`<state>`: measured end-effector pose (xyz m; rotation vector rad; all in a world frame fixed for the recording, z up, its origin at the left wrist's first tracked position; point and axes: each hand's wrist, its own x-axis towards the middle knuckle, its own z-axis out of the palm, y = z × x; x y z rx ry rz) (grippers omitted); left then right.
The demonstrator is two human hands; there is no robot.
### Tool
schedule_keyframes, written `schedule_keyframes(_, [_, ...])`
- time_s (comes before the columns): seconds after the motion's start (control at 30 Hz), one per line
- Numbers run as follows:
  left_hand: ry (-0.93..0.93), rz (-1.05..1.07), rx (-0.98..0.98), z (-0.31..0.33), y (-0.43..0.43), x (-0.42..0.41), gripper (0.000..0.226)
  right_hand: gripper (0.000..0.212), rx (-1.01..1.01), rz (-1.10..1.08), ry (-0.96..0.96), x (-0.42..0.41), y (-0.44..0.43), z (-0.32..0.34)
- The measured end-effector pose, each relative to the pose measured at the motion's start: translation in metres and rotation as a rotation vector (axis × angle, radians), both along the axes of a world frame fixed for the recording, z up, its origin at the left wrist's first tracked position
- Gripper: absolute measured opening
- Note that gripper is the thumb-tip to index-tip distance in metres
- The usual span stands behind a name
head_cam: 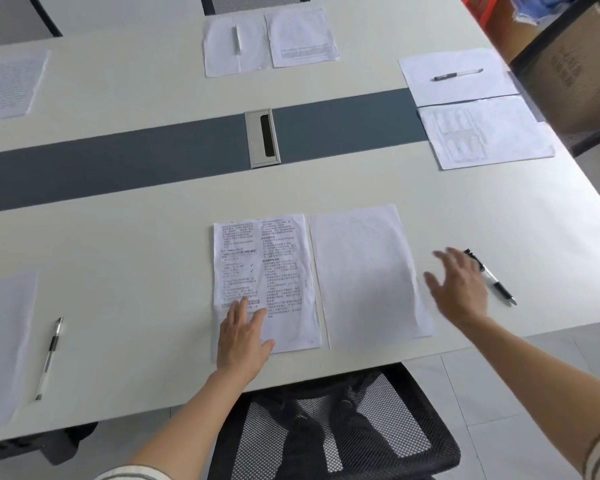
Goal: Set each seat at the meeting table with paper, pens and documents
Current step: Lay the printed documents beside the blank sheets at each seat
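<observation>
pale meeting table [153, 244]; left hand [243, 337] flat on printed document [264, 258], text unreadable; right hand [461, 289] spread beside pen [499, 289].

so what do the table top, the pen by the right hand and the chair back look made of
Table top: likely laminate, matte off-white, smooth. Pen: probably plastic, clear barrel with black grip and cap. Chair back: black mesh, light shows through its holes, in a hard dark frame, possibly plastic.

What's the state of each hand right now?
Left hand: open, pressing flat on the printed document.
Right hand: open, holding nothing, beside the pen.
</observation>
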<state>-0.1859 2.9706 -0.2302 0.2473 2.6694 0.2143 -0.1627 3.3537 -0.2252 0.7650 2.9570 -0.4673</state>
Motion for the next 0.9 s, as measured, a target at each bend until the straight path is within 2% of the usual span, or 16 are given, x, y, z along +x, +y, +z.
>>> schedule_keyframes(0.13, [-0.005, 0.036, 0.022, -0.003, 0.010, 0.003, 0.067, 0.051, -0.003, -0.366, -0.181, 0.017, 0.055, -0.003])
schedule_keyframes(0.27, [-0.042, 0.021, -0.021, -0.008, 0.009, 0.005, 0.071, 0.035, -0.068, -0.448, -0.266, 0.028, 0.073, -0.009])
schedule_keyframes(0.4, [-0.056, 0.038, -0.009, -0.011, 0.007, 0.006, 0.071, 0.025, -0.195, -0.353, -0.201, 0.020, 0.053, 0.000])
schedule_keyframes(0.53, [-0.063, 0.050, -0.010, -0.011, 0.009, 0.005, 0.071, 0.023, -0.319, -0.124, -0.065, -0.016, -0.010, 0.018])
schedule_keyframes(0.7, [-0.059, 0.057, 0.001, -0.009, 0.010, 0.006, 0.069, 0.024, -0.431, 0.020, -0.149, -0.050, -0.082, 0.005])
schedule_keyframes(0.8, [-0.053, 0.054, 0.006, -0.009, 0.010, 0.006, 0.067, 0.023, -0.400, 0.024, -0.228, -0.056, -0.097, -0.011])
schedule_keyframes(0.9, [-0.050, 0.064, 0.013, -0.009, 0.009, 0.006, 0.066, 0.020, -0.367, 0.013, -0.226, -0.056, -0.100, -0.020])
